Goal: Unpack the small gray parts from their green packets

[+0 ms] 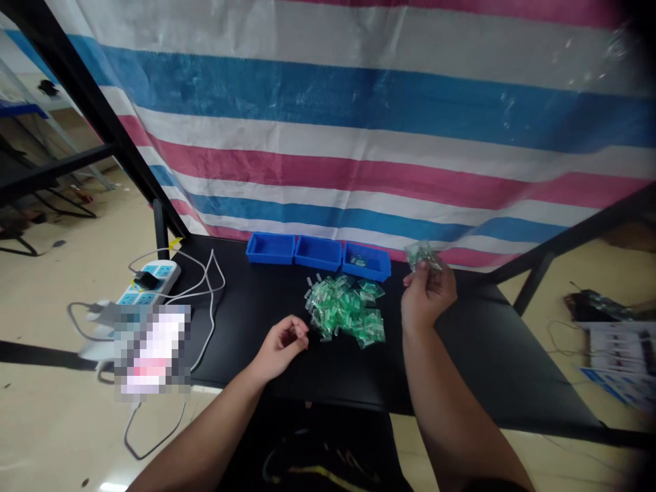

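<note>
Right hand [428, 294] fingers pinch 1 green packet [422, 255]; keep it pinched over the bins [318, 254]. Left hand [281, 347] loosely curled, holding nothing, by pile [346, 310].

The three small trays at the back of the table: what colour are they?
Blue, all three trays, seen in the head view, the only one.

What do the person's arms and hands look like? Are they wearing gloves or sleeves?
No gloves and no sleeves in sight. Both forearms are bare from the bottom of the picture up to the wrists. The left hand and the right hand are bare too, with no watch, bracelet or ring that I can see. The picture is too blurry to show small details like fingernails.
</note>
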A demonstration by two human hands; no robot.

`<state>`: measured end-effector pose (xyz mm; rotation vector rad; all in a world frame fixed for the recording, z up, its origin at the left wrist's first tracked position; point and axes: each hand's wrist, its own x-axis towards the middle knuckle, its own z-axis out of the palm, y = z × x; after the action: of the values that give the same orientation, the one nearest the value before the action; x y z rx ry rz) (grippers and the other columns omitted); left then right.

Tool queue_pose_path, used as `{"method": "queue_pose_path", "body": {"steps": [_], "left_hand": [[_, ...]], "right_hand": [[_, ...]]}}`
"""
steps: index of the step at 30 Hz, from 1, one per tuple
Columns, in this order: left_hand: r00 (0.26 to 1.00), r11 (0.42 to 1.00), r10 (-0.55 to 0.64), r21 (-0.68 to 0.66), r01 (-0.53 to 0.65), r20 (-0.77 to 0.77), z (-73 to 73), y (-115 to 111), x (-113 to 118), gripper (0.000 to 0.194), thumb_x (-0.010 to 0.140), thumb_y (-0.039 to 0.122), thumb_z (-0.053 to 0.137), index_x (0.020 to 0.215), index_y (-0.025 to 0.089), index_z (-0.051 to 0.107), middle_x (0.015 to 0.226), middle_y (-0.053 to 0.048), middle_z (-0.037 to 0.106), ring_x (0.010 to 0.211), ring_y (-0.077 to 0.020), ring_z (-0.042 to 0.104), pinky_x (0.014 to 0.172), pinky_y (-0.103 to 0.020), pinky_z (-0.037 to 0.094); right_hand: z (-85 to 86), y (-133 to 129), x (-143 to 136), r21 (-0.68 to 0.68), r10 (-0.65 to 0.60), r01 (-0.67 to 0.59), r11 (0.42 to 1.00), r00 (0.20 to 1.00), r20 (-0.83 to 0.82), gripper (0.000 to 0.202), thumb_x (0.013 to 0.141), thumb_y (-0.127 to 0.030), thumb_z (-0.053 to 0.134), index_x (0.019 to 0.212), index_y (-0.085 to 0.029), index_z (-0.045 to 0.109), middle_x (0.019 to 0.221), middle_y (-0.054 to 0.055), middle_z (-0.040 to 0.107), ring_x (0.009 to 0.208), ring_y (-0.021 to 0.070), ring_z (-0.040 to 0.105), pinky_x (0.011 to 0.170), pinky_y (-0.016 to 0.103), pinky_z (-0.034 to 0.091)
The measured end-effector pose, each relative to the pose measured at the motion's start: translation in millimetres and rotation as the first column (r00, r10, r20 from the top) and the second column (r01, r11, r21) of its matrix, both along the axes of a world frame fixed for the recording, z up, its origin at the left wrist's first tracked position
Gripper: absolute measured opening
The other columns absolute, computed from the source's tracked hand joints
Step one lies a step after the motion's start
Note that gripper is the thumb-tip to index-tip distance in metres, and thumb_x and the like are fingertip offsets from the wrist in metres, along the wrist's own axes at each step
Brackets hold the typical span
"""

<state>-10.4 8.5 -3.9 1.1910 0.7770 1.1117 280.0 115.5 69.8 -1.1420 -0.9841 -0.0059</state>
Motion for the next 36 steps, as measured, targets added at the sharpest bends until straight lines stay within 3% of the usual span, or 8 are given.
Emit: {"method": "queue_pose_path", "body": {"steps": [4,7,11,19,22,27,32,36], "left_hand": [[0.999,1.0,0.005,0.007,-0.004,-0.049,0.3,-0.5,-0.4,0.026,0.087,0.036,0.074,0.096,0.016,0.061,0.08,0.0,0.056,0.072,-0.0107,0.051,0.068,-0.023,0.04],[0.998,1.0,-0.003,0.009,0.004,-0.057,0.7,-1.3,-0.7,0.026,0.088,0.037,0.073,0.097,0.016,0.061,0.08,0.001,0.053,0.071,-0.0102,0.048,0.067,-0.023,0.037],[0.997,1.0,-0.017,0.025,0.018,-0.07,-1.6,-2.3,-1.2,0.025,0.089,0.036,0.072,0.098,0.015,0.061,0.08,0.001,0.051,0.071,-0.0099,0.045,0.067,-0.023,0.036],[0.995,0.998,-0.027,0.045,0.032,-0.095,-3.5,-2.3,-1.3,0.024,0.09,0.036,0.071,0.098,0.015,0.061,0.079,0.001,0.051,0.072,-0.0106,0.046,0.068,-0.023,0.036],[0.994,0.998,-0.03,0.046,0.035,-0.104,-2.0,-2.0,-1.3,0.025,0.089,0.037,0.071,0.098,0.015,0.061,0.078,0.001,0.05,0.071,-0.0106,0.045,0.068,-0.023,0.036],[0.994,0.998,-0.024,0.057,0.031,-0.111,-2.1,-2.0,-1.0,0.026,0.09,0.038,0.07,0.097,0.015,0.061,0.078,0.001,0.05,0.071,-0.0106,0.045,0.066,-0.023,0.036],[0.992,0.997,-0.022,0.067,0.031,-0.123,-3.1,-2.1,-0.7,0.028,0.089,0.04,0.07,0.097,0.015,0.061,0.078,0.001,0.05,0.071,-0.0111,0.045,0.067,-0.024,0.036],[0.992,0.998,-0.011,0.066,0.02,-0.125,-3.6,-2.1,-0.7,0.029,0.089,0.041,0.071,0.097,0.016,0.061,0.078,0.001,0.049,0.071,-0.0112,0.045,0.067,-0.024,0.036]], "right_hand": [[4.1,17.6,10.7,-0.079,-0.138,0.18,0.98,0.918,0.372,0.034,0.095,-0.042,0.054,0.116,-0.019,0.07,0.088,0.006,0.067,0.066,0.0162,0.061,0.07,0.033,0.053],[-5.2,25.1,12.4,-0.41,0.14,0.154,0.899,0.786,0.602,0.03,0.09,-0.039,0.058,0.108,-0.022,0.075,0.084,0.006,0.067,0.072,0.0189,0.061,0.071,0.032,0.051],[-27.0,18.6,12.2,-0.686,0.461,0.102,0.721,0.668,0.584,0.03,0.083,-0.038,0.064,0.107,-0.024,0.075,0.083,0.004,0.066,0.068,0.0174,0.059,0.062,0.028,0.045],[-61.4,-1.6,30.9,-0.72,0.494,0.123,0.683,0.648,0.579,0.029,0.081,-0.029,0.063,0.108,-0.022,0.073,0.107,0.009,0.069,0.091,0.0245,0.064,0.083,0.036,0.051],[-65.2,-0.6,36.5,-0.75,0.557,0.132,0.648,0.59,0.585,0.038,0.082,-0.023,0.061,0.119,-0.021,0.071,0.121,0.01,0.068,0.105,0.0274,0.063,0.098,0.041,0.047],[-61.0,-1.2,42.5,-0.796,0.628,0.125,0.592,0.547,0.553,0.053,0.074,-0.019,0.067,0.127,-0.026,0.068,0.129,0.008,0.066,0.11,0.0287,0.061,0.099,0.041,0.047],[-60.7,-8.9,45.0,-0.775,0.621,0.004,0.632,0.596,0.509,0.032,0.078,-0.022,0.067,0.108,-0.028,0.073,0.112,0.005,0.071,0.1,0.0255,0.063,0.092,0.04,0.049],[-61.3,-17.2,35.6,-0.689,0.557,-0.296,0.662,0.809,0.187,0.021,0.079,-0.04,0.072,0.091,-0.022,0.072,0.09,0.006,0.072,0.082,0.0227,0.065,0.072,0.035,0.051]]}}
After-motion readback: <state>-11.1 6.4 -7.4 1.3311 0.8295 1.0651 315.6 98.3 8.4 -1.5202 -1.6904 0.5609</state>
